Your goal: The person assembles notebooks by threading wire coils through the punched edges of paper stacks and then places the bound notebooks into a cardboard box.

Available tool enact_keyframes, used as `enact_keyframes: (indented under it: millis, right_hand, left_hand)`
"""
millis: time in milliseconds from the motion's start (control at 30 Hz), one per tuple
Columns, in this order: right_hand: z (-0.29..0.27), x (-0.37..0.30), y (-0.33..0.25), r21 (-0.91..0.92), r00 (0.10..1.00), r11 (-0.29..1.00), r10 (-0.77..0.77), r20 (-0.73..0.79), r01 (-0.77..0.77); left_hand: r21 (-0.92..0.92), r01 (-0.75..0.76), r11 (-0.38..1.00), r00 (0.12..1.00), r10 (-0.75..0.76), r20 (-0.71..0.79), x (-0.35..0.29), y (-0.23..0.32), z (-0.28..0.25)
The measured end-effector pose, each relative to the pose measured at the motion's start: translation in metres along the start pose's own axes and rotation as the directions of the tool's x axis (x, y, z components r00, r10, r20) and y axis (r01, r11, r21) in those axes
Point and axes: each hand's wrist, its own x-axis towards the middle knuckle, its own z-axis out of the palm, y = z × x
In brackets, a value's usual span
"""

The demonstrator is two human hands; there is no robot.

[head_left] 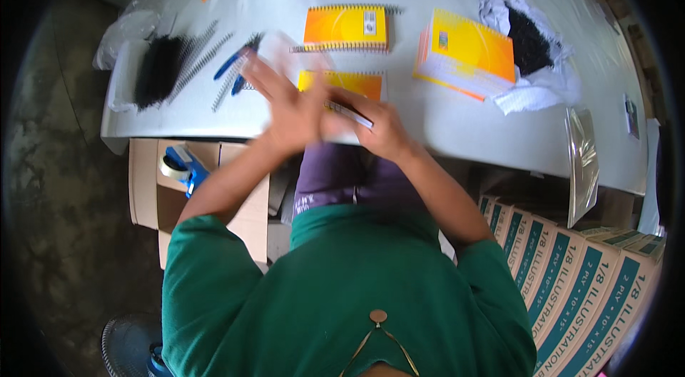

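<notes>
At the near edge of the white table (457, 131), the left hand (285, 109) lies spread, fingers fanned and blurred with motion, flat over a notebook (349, 84) with an orange-yellow cover that sits just in front of the person. The right hand (382, 127) is curled beside it, touching the left at the wrist side, and pinches a thin silvery wire binding (349, 114) that lies across the notebook's lower edge; whether the wire already runs through the holes cannot be told. Judging from the layout, this notebook is mid-binding: 1 bound notebook (346, 27) with its spiral along the edges lies farther back toward the middle of the table, and a stack of orange notebooks (467, 52) rests to the right of it, so some work looks finished while more remains. Loose spiral wires (207, 56) lie fanned out toward the table's left end beside a dark heap of black coils (158, 69), and a second black heap (529, 42) sits on crumpled white paper (531, 95) toward the right. A blue pen-like tool (232, 63) lies near the left hand's fingertips. Below the table's left corner, a blue tape dispenser (182, 166) rests on a cardboard box (146, 195); printed cartons (571, 263) stand at the lower right.
</notes>
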Motion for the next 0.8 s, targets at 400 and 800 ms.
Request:
enact_keyframes:
  millis: [400, 800]
  right_hand:
    - [-0.006, 0.002, 0.011, 0.194, 0.986, 0.967, 0.168, 0.008, -0.166]
    - [-0.004, 0.006, 0.013, 0.217, 0.972, 0.949, 0.234, 0.002, -0.228]
  left_hand:
    - [-0.071, -0.238, 0.969, 0.94, 0.212, -0.266, 0.008, 0.056, -0.062]
    - [-0.046, -0.102, 0.994, 0.964, 0.088, -0.25, 0.031, 0.077, -0.095]
